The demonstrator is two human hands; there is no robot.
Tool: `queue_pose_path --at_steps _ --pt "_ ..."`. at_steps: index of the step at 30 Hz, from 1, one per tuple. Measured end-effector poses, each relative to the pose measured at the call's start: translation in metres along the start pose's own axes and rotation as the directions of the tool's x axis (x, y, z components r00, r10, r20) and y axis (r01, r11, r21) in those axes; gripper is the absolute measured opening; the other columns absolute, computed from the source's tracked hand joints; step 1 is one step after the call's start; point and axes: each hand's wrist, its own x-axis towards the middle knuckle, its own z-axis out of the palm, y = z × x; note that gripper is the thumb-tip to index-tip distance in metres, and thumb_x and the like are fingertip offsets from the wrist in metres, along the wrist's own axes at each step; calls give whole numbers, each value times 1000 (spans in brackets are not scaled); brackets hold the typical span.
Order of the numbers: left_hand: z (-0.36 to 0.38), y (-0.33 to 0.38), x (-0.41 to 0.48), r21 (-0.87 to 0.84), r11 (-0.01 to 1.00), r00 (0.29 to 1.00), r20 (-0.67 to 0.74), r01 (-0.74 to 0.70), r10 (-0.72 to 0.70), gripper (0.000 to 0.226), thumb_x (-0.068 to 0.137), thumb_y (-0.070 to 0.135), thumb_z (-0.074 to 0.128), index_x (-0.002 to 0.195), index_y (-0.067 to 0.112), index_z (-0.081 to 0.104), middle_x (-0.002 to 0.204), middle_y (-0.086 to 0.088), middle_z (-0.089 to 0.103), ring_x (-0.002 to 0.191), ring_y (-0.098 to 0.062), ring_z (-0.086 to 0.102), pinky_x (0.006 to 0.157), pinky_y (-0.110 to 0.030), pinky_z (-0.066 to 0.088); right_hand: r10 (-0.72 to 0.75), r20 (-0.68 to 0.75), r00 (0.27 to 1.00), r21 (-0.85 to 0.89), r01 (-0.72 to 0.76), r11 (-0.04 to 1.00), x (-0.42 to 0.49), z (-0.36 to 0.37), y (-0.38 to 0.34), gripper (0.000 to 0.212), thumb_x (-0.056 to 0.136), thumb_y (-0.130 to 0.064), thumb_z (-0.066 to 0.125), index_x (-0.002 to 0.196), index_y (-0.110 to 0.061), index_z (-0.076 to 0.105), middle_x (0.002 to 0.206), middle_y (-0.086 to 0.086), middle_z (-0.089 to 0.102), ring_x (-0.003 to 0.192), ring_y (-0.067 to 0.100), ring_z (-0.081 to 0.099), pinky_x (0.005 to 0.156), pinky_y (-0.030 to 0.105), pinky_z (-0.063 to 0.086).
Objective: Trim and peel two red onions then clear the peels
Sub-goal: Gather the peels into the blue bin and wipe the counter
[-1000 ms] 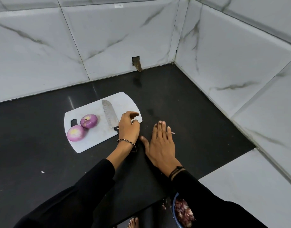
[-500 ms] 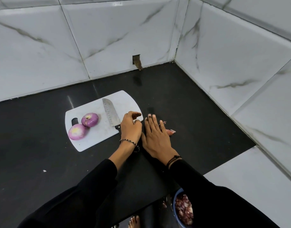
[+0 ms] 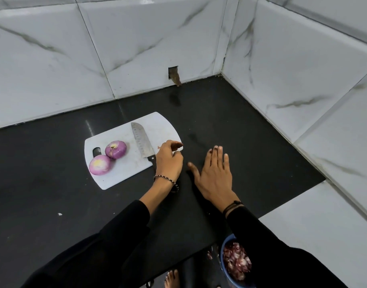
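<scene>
cutting board, white plastic, lies on the black counter at about 9 o'clock from the middle of the view. two peeled red onions sit on its 9 o'clock end, touching each other: the farther onion at 1 o'clock of the nearer onion, beside the board's handle slot. a knife lies flat on the board at 3 o'clock of the onions, tip pointing to 12 o'clock, its dark handle running off the near edge under the left hand. that hand rests over the board's 3 o'clock corner, fingers curled and forefinger stretched along the edge; whether it grasps the handle or only covers it cannot be told. a beaded bracelet circles its wrist. the right hand is released, palm down, fingers straight and spread over bare counter at 3 o'clock of the left hand, apart from it and holding nothing. at 5 o'clock, below the counter's edge, a blue bowl holds a heap of purple peels, partly hidden by the right sleeve. a tiny pink scrap lies on the board just beside the left hand, and a white fleck lies on the counter at 7 o'clock of the board.
</scene>
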Motion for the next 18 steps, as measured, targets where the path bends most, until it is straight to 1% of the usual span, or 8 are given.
queue_pose_path --at_steps 2,4,7,10,12,15,16,18 --pt "2 1 -2 6 1000 1000 3 2 -2 33 92 -3 46 111 15 65 119 -2 66 113 -13 60 94 -21 44 -18 -42 999 77 21 997 3 -5 12 97 95 -73 7 158 0 -2 166 18 -8 154 26 -13 125 40 -6" --pt "3 2 -4 17 1000 1000 7 -2 2 32 93 -2 47 113 14 65 119 -2 67 112 -13 60 93 -21 45 -58 -20 998 184 61 981 10 -10 26 105 91 -79 16 158 -1 -1 167 15 -5 155 24 -9 125 38 -1" --pt "1 2 -6 22 1000 1000 21 0 0 31 95 -1 47 114 15 65 119 -1 67 110 -13 61 98 -27 49 -219 15 976 273 207 940 16 -17 43 108 89 -81 32 160 -6 1 168 9 -1 155 18 -4 124 33 0" --pt "-1 0 -8 22 1000 1000 26 4 -4 32 94 -2 48 114 15 65 119 -1 66 110 -13 60 98 -26 48 -330 14 944 324 308 894 6 -23 55 103 89 -77 45 161 -16 2 167 -3 -1 152 8 -2 123 26 -1" --pt "-1 -2 -12 9 1000 1000 24 15 -15 32 93 -3 48 113 15 66 117 0 67 108 -12 61 93 -20 48 -389 31 921 313 361 878 -5 -20 59 101 88 -77 45 161 -21 2 165 -9 -2 151 6 -3 124 26 0" --pt "2 0 -16 1 1000 999 40 18 -18 32 94 -2 48 113 16 66 113 4 66 102 -7 59 74 -4 40 -416 104 903 340 361 868 -22 -18 61 97 87 -80 43 161 -31 3 168 -7 3 154 13 6 125 31 9" --pt "4 1 -17 3 1000 999 52 11 -11 31 94 -2 48 113 15 66 112 5 65 101 -6 58 71 -2 38 -414 105 904 348 357 867 -27 -19 62 93 89 -78 42 160 -32 5 168 -8 5 153 11 6 124 30 9" --pt "8 3 -19 2 1000 998 69 -9 9 30 95 -1 48 113 15 66 111 5 65 101 -6 58 70 -1 37 -452 27 892 304 423 854 -38 -19 63 85 95 -72 38 161 -26 10 168 -6 5 152 4 -1 125 28 3"
